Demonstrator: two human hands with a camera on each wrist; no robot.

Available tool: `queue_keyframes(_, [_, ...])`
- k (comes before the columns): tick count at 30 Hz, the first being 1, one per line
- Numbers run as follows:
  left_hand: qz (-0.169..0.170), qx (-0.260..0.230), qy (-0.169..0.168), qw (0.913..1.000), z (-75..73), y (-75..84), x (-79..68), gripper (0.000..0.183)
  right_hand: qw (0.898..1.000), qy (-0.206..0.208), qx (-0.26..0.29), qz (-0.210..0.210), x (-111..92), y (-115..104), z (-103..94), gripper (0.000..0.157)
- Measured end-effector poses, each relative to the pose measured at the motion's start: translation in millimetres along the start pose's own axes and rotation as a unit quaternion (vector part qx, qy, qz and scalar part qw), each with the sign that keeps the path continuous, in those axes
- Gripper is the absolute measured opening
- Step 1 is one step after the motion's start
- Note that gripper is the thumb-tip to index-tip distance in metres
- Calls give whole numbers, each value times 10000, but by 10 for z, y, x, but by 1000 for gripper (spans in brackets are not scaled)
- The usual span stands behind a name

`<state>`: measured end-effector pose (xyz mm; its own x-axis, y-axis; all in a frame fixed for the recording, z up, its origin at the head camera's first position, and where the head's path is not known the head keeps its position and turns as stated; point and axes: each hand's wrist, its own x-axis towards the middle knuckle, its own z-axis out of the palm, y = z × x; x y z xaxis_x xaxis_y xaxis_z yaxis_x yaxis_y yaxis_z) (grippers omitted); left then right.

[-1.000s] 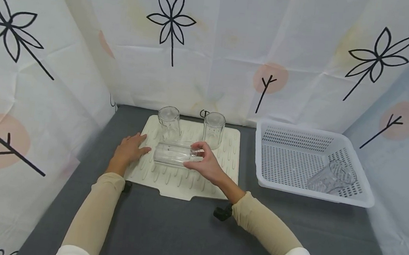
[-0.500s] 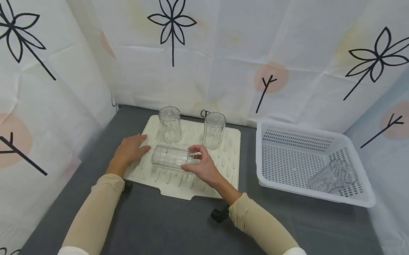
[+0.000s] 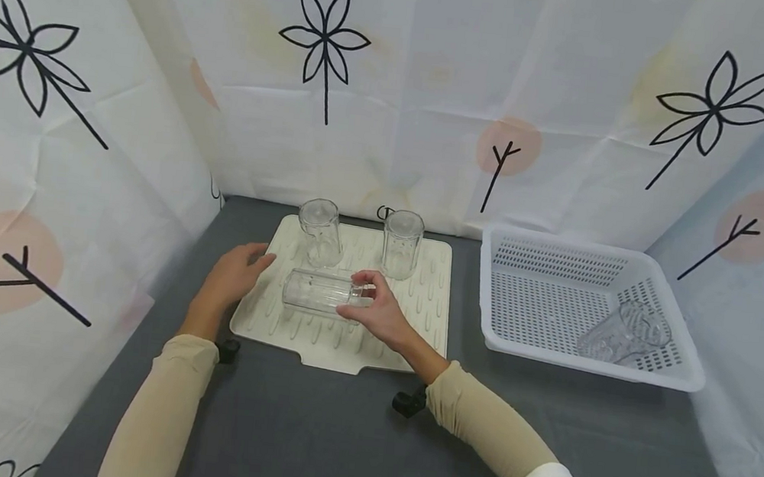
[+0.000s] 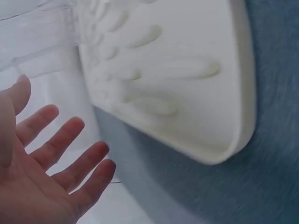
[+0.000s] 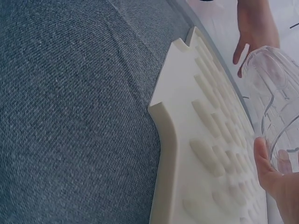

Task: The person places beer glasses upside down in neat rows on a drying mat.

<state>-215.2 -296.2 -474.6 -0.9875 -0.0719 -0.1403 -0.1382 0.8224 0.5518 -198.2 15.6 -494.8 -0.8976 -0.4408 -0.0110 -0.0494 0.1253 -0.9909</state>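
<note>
A clear drinking glass [image 3: 314, 293] is held on its side over the cream ridged drying mat [image 3: 377, 357]. My right hand [image 3: 382, 311] grips it by its right end, thumb on the near side. At the mat's left edge, my left hand [image 3: 233, 274] is apart from the glass. The left wrist view shows that hand's fingers [image 4: 86, 163] spread and holding nothing, beside the mat's corner. Behind the held glass, two more clear glasses stand on end on the mat, a left one [image 3: 322, 234] and a right one [image 3: 402, 246].
To the right of the mat stands a white perforated plastic basket [image 3: 536, 292], with one clear glass [image 3: 624, 335] tilted inside. A dark grey cloth [image 3: 307, 439] covers the table. Floral white curtains [image 3: 397, 79] enclose the back and sides.
My right hand has brought the held glass slightly left and nearer to me, then stayed almost still. The left hand has drawn back a little to the left, off the mat.
</note>
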Motion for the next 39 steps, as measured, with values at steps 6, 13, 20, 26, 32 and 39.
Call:
queue_keyframes(6, [181,102,-89,9997,-144,131,-146,82,9999,-114,20,83,-1,-11,13,61])
queue_keyframes(13, [594,-25,-485,9971,-204,254,-239,77,9997,-169,143,57,0,-11,39,65])
queue_keyframes(20, [1272,-359,-626,9893,-179,363,-290,69,9993,-55,374,79,29,3,86,60])
queue_keyframes(26, [1376,-651,-818,9850,-55,326,-294,68,9991,-53,420,102,16,-16,118,62])
queue_keyframes(32, [1266,-866,-1066,9824,40,287,-293,71,9991,-55,421,77,10,-21,126,63])
queue_keyframes(39, [1318,-1075,-1230,9777,-1,332,-310,74,9997,16,198,-141,8,21,134,61])
